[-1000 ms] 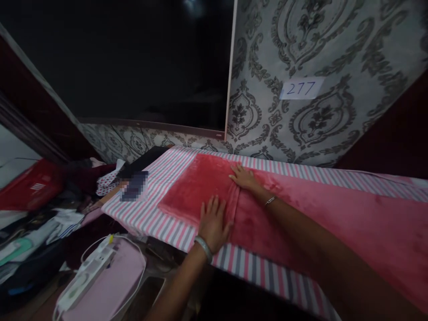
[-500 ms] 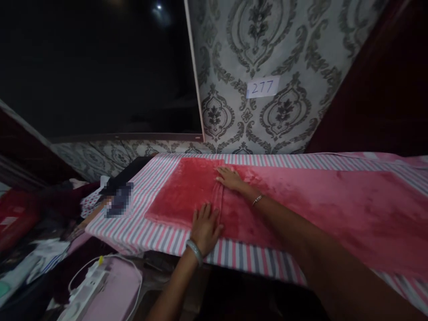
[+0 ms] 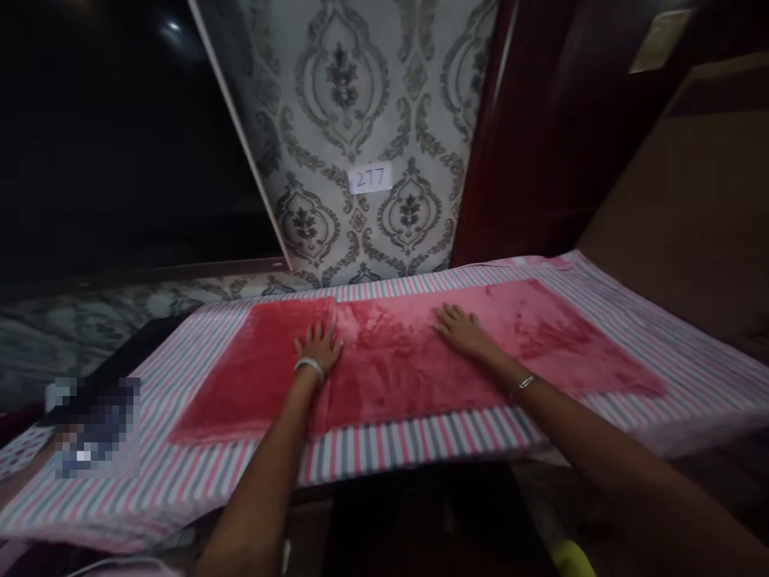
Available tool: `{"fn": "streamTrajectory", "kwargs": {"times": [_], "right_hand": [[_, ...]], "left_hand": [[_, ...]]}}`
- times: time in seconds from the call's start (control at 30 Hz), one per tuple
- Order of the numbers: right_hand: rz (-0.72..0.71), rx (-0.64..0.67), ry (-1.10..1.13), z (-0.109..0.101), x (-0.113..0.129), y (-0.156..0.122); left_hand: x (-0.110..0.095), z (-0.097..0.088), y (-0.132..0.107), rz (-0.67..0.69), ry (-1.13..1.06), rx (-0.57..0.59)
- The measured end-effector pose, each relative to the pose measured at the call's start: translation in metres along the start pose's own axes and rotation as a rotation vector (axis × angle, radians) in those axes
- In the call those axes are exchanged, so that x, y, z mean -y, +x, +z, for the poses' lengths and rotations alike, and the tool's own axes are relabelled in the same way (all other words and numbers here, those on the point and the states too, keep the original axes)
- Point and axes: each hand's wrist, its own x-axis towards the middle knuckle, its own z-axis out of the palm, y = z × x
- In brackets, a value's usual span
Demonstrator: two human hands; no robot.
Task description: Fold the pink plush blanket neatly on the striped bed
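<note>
The person's left hand point(image 3: 318, 351) lies with its fingers spread on the folded left end of a red plush cloth point(image 3: 390, 381), close to the fold's edge. The right hand point(image 3: 461, 330), fingers also extended and gripping nothing, rests farther right on the cloth's paler single stretch. The cloth lies across a pink, grey and white striped sheet point(image 3: 372, 449). Behind are damask wallpaper point(image 3: 341, 80) bearing a paper label marked "277" point(image 3: 370, 177), and, leftward, a large dark television point(image 3: 120, 160).

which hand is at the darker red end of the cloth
The left hand, with the thicker bracelet; the right hand lies on the paler stretch of the cloth.
</note>
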Motion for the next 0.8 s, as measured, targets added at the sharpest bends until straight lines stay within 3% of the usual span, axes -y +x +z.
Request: {"fn": "streamTrajectory", "kwargs": {"times": [0.13, 0.27, 0.37, 0.5, 0.63, 0.8], "right_hand": [[0.301, -0.053, 0.021, -0.023, -0.090, -0.018], [0.555, -0.104, 0.083, -0.050, -0.163, -0.041], [0.692, -0.109, 0.106, -0.063, -0.203, -0.055], [0.763, -0.093, 0.156, -0.067, -0.234, -0.058], [0.756, -0.062, 0.192, -0.067, -0.252, -0.042], [0.757, -0.041, 0.231, -0.071, -0.264, -0.010]], "left_hand": [[-0.001, 0.019, 0.001, 0.017, 0.083, 0.000], [0.000, 0.018, 0.008, 0.012, 0.124, 0.008], [-0.002, 0.015, 0.011, 0.007, 0.139, 0.021], [-0.004, 0.014, 0.010, 0.000, 0.153, 0.029], [0.001, 0.014, 0.013, -0.015, 0.123, 0.051], [0.015, -0.002, 0.049, -0.023, -0.061, -0.017]]}}
